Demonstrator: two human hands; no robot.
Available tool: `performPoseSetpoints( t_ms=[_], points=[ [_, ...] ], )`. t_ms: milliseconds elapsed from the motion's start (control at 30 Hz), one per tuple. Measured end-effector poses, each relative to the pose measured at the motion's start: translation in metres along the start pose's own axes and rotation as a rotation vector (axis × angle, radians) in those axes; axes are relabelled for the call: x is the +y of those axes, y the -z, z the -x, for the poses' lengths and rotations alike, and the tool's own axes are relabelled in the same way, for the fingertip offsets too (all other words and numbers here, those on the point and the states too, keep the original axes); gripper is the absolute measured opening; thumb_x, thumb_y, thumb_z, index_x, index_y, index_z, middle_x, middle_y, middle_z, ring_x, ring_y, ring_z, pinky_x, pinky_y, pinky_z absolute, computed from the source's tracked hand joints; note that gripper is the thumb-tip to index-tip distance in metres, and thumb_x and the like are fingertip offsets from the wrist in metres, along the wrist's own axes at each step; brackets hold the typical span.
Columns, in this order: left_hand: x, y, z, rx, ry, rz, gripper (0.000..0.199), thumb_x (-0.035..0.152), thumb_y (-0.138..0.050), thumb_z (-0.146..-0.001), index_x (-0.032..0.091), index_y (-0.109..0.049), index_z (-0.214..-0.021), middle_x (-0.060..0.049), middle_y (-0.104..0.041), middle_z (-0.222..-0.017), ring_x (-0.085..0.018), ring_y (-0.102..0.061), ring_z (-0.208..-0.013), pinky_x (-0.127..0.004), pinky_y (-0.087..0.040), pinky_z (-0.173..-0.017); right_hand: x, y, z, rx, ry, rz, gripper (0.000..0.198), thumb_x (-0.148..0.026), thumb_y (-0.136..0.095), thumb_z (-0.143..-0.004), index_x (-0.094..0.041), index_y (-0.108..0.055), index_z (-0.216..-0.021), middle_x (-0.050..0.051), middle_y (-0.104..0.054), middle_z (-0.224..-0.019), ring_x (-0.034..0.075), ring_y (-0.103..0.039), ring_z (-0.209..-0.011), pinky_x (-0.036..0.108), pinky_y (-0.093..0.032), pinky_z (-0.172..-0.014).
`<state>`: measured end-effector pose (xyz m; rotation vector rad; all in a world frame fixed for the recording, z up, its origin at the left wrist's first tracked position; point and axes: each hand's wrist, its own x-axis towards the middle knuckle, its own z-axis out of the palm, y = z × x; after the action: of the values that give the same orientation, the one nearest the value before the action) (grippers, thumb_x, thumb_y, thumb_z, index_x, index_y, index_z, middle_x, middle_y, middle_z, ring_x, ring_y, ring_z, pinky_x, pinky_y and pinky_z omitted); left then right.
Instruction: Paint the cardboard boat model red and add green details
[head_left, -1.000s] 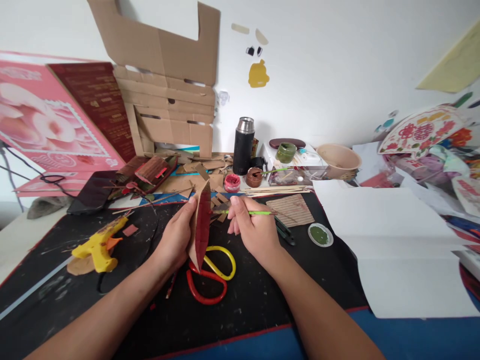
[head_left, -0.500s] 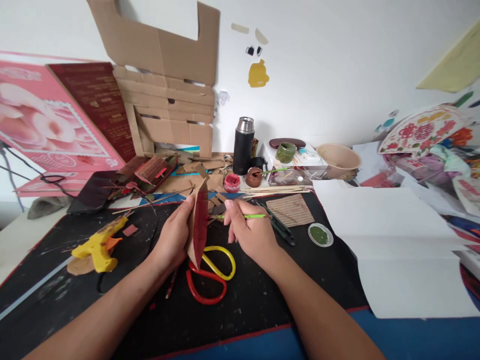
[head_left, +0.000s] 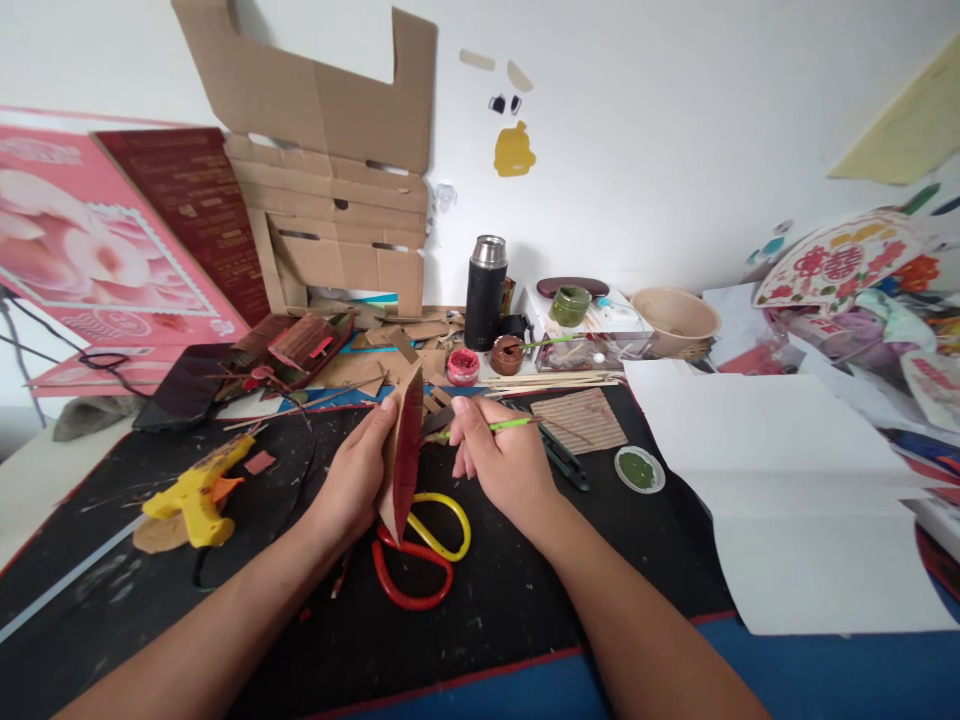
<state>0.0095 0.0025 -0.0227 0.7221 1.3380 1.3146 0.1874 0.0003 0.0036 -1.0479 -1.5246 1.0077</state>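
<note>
My left hand was clamped on a piece of cardboard, thumb up near its top end and the other fingers mostly out of sight. I had it tipped up on edge over the black mat, right in front of me, dark red painted side facing my other hand, plain brown side toward my left palm. My right hand had its fingertips pinched together on a green paintbrush, bristle end pointing at the red side. It was super close, but honestly I couldn't tell if it was touching. Scissors with one red and one yellow handle lay just under the cardboard's bottom corner. Past my right hand there was a dark green cutter beside some ribbed cardboard, plus a lid with green paint in it. Yellow glue gun was off to the left, and pots of red paint and brown paint sat behind, near a black flask
</note>
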Motion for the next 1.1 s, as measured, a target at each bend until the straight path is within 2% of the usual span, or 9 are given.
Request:
performPoseSetpoints(
  t_ms=[133,333,500,667,800,900,1033,1100],
  points=[
    [-0.003,0.000,0.003,-0.061,0.009,0.014,0.064,0.075,-0.087,-0.078,0.020,-0.087,-0.110,-0.004,-0.084,-0.087,-0.027,-0.076,-0.090,-0.031,-0.056,-0.079,-0.001,0.003,-0.001,0.060,0.032,0.004,0.058,-0.070,-0.048,-0.111,-0.025,-0.061,-0.077,-0.005,-0.056,-0.050,0.015,-0.067,-0.046,0.025,-0.050,-0.051],
    [0.001,-0.005,0.007,-0.038,0.049,0.011,0.068,0.076,-0.089,-0.072,0.020,-0.087,-0.111,-0.006,-0.086,-0.095,-0.026,-0.076,-0.088,-0.031,-0.055,-0.075,0.000,0.005,-0.001,0.114,0.101,0.044,0.054,-0.064,-0.048,-0.114,-0.025,-0.062,-0.080,-0.003,-0.062,-0.055,0.016,-0.069,-0.051,0.026,-0.052,-0.054],
    [0.003,-0.007,0.010,-0.043,0.062,-0.005,0.075,0.080,-0.089,-0.068,0.017,-0.086,-0.108,-0.006,-0.084,-0.084,-0.023,-0.071,-0.070,-0.030,-0.049,-0.062,-0.002,0.002,0.002,-0.007,0.081,0.086,0.055,-0.063,-0.045,-0.115,-0.025,-0.062,-0.079,-0.005,-0.058,-0.051,0.014,-0.064,-0.045,0.025,-0.051,-0.054],
    [0.006,-0.007,0.007,-0.029,0.104,0.057,0.073,0.077,-0.092,-0.065,0.016,-0.084,-0.105,-0.006,-0.084,-0.085,-0.022,-0.071,-0.067,-0.030,-0.050,-0.060,-0.007,0.003,0.002,-0.074,0.002,0.061,0.058,-0.068,-0.045,-0.113,-0.025,-0.060,-0.076,-0.006,-0.057,-0.049,0.013,-0.062,-0.040,0.024,-0.047,-0.048],
    [0.012,-0.008,0.004,0.022,0.239,0.171,0.053,0.067,-0.088,-0.077,0.016,-0.082,-0.091,-0.004,-0.077,-0.069,-0.017,-0.063,-0.052,-0.028,-0.048,-0.050,-0.008,0.003,0.002,-0.101,-0.035,0.013,0.061,-0.069,-0.047,-0.112,-0.024,-0.060,-0.074,-0.006,-0.057,-0.047,0.012,-0.060,-0.038,0.023,-0.044,-0.046],
    [0.016,-0.008,0.003,-0.030,0.334,0.244,0.045,0.062,-0.079,-0.089,0.017,-0.083,-0.088,-0.008,-0.079,-0.071,-0.019,-0.065,-0.051,-0.030,-0.051,-0.049,-0.006,0.001,0.001,-0.071,-0.054,-0.088,0.063,-0.075,-0.051,-0.108,-0.023,-0.060,-0.073,-0.007,-0.052,-0.045,0.011,-0.057,-0.035,0.022,-0.038,-0.041],
    [0.022,-0.005,0.002,-0.016,0.356,0.241,0.044,0.064,-0.076,-0.092,0.021,-0.085,-0.096,-0.011,-0.081,-0.073,-0.024,-0.071,-0.055,-0.034,-0.057,-0.050,-0.006,0.002,-0.002,0.018,-0.092,-0.238,0.067,-0.084,-0.057,-0.099,-0.024,-0.059,-0.070,-0.009,-0.041,-0.041,0.012,-0.054,-0.033,0.020,-0.034,-0.036],
    [0.025,-0.005,0.001,-0.003,0.378,0.265,0.043,0.059,-0.069,-0.100,0.020,-0.086,-0.105,-0.011,-0.082,-0.075,-0.025,-0.074,-0.056,-0.034,-0.059,-0.051,-0.008,0.004,-0.004,0.062,-0.099,-0.272,0.068,-0.085,-0.059,-0.097,-0.023,-0.058,-0.070,-0.009,-0.040,-0.041,0.011,-0.054,-0.033,0.019,-0.033,-0.035]
  ],
)
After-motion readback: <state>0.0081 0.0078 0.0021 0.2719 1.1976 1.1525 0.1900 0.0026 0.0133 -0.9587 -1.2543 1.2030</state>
